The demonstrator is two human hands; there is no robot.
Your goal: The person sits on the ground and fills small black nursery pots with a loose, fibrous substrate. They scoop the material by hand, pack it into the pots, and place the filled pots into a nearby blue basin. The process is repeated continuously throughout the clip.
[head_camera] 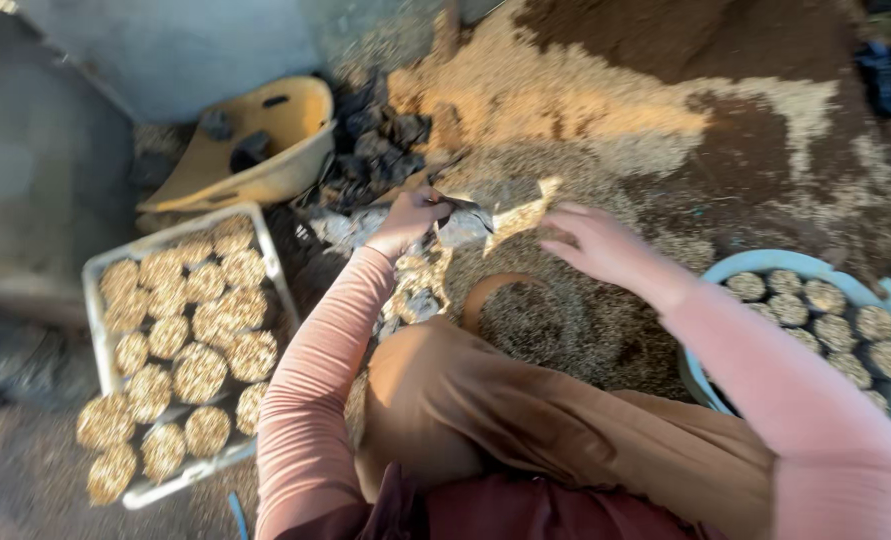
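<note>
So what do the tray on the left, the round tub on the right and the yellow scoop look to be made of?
Tray: pale, thin-rimmed, probably plastic, though painted metal is possible. Tub: light blue, smooth moulded rim with a handle lug, likely plastic. Scoop: yellow-tan, smooth curved shell, likely plastic. Blur leaves the finishes uncertain.

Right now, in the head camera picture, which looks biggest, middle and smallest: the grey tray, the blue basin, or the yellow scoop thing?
1. Grey tray, full of round filled pots: largest.
2. and 3. Yellow tub-like container and blue basin: too close to rank. The basin is cut off by the picture edge and an arm, and the yellow one lies farther away.
</note>
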